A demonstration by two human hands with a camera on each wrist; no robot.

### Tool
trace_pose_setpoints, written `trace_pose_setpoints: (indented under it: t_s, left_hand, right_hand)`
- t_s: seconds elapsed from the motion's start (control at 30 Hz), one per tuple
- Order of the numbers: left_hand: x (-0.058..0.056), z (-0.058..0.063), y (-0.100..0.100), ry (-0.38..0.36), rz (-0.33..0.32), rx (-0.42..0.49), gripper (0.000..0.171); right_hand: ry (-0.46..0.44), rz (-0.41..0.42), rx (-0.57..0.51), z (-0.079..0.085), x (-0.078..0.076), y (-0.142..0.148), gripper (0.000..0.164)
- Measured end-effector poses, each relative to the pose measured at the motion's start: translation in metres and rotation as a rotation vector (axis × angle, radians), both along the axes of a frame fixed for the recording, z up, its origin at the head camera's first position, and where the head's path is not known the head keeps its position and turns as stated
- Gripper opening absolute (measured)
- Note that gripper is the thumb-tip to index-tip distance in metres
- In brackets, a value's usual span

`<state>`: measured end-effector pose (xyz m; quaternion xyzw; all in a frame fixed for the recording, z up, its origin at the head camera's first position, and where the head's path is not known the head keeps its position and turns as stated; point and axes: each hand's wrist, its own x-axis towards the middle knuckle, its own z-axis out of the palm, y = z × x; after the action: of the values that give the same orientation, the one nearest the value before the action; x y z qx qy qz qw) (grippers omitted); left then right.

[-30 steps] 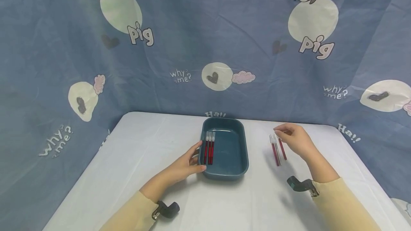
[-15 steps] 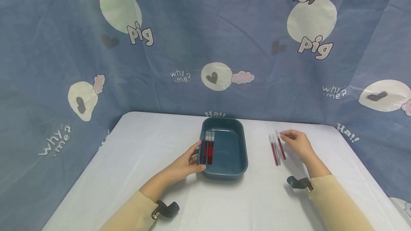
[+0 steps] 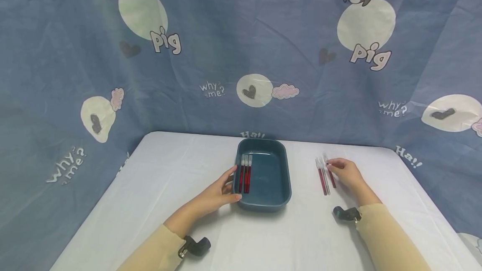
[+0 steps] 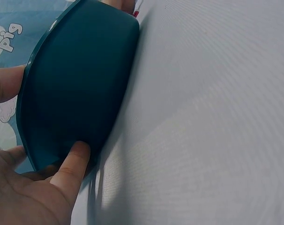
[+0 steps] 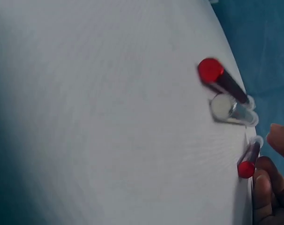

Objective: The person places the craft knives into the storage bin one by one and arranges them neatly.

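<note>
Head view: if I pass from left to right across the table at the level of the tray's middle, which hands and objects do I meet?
Left hand, tray with three red sticks in it, red stick, pale stick, another red stick, right hand.

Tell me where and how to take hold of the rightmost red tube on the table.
Probably best: pinch the rightmost red tube across its red near half, coming from above and the right. Its slim body splays away from the clear tube toward that end, leaving finger room.
</note>
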<state>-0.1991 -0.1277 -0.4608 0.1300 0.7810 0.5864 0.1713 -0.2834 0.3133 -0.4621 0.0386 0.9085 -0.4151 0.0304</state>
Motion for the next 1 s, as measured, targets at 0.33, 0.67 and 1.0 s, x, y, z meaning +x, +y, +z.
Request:
trace_pose_setpoints:
  t_s: [0.33,0.67,1.0]
  left_hand:
    - [-0.001,-0.002,-0.002,0.011,-0.001,0.003,0.093]
    - [0.000,-0.002,0.001,0.012,0.009,0.001,0.094]
    - [0.000,-0.001,0.002,0.009,0.004,0.005,0.092]
  right_hand:
    - [0.005,0.028,0.029,-0.008,-0.006,0.002,0.037]
    - [-0.008,0.040,0.096,-0.006,-0.005,0.006,0.040]
    - [-0.012,0.038,0.162,0.002,-0.002,0.004,0.038]
